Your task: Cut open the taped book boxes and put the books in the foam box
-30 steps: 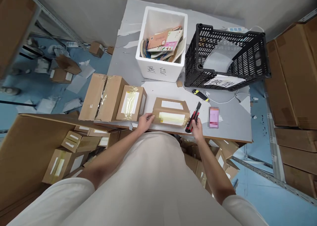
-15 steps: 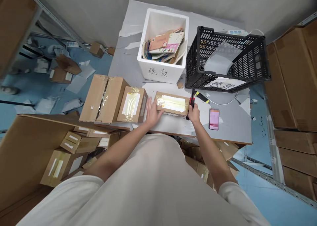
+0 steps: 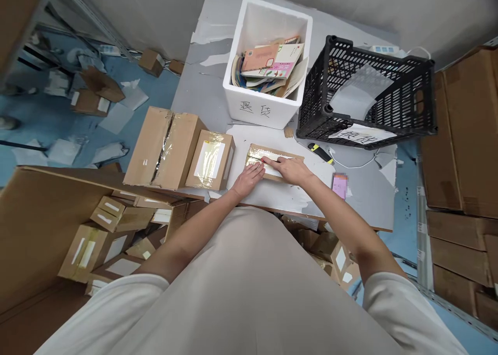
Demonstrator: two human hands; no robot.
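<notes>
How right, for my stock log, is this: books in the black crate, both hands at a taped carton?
No: the head view shows books in the white foam box, not the crate. Left hand and right hand are at a taped carton.

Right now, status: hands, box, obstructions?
Left hand on box, left end; right hand over its top, grip unclear. Box taped, on table. Yellow knife, phone to right, clear of it.

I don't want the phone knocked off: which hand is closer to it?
Right. The right hand is over the small carton, left of the phone; the left hand is farther left, at that carton's left end.
</notes>
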